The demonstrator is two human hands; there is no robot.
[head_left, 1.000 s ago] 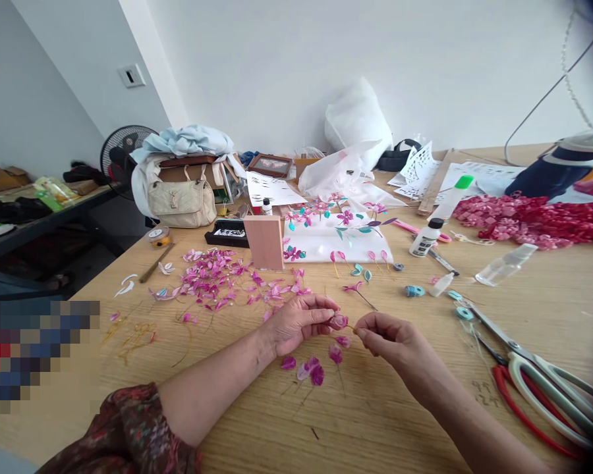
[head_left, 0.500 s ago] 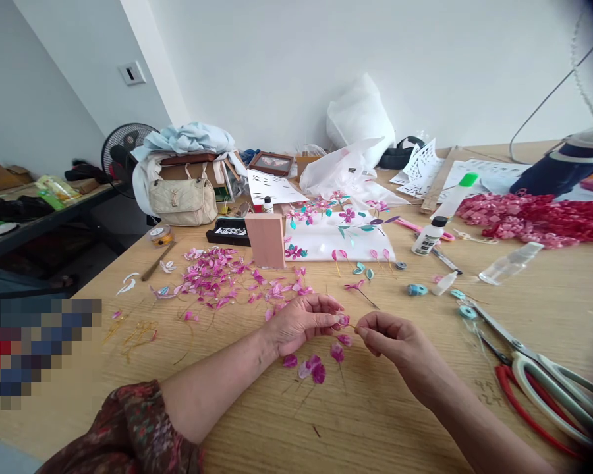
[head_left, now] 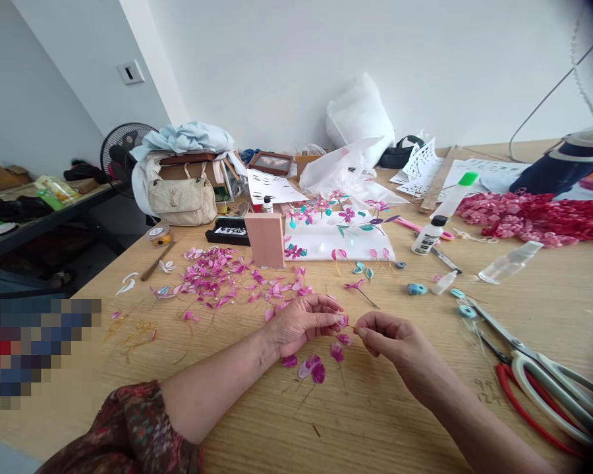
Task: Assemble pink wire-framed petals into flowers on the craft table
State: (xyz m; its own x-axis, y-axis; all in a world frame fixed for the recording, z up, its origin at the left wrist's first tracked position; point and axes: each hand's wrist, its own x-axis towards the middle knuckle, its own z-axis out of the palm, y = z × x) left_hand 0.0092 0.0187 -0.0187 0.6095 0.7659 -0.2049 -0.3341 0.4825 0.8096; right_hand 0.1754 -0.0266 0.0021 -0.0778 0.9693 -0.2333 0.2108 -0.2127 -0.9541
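Observation:
Between the thumb and fingers of my left hand (head_left: 309,322) is a small pink petal (head_left: 343,320). My right hand (head_left: 388,336) pinches the thin wire stem (head_left: 352,326) that runs out from it to the right. Just below the hands, several loose magenta petals (head_left: 318,370) with fine wire stems lie on the wooden table (head_left: 375,421). A pink blossom on a dark stem (head_left: 358,286) rests beyond my fingers. To the left spreads a heap of pink wired petals (head_left: 212,280).
Large scissors (head_left: 518,349) with red and pale handles lie at the right. Behind them stand a black-capped bottle (head_left: 429,236) and a clear spray bottle (head_left: 511,263). A pink block (head_left: 267,242) is upright beside a white sheet with finished flowers (head_left: 321,243).
Both hands keep nearly the same pose and hold. The petal and its stem have barely shifted; the view has moved very slightly.

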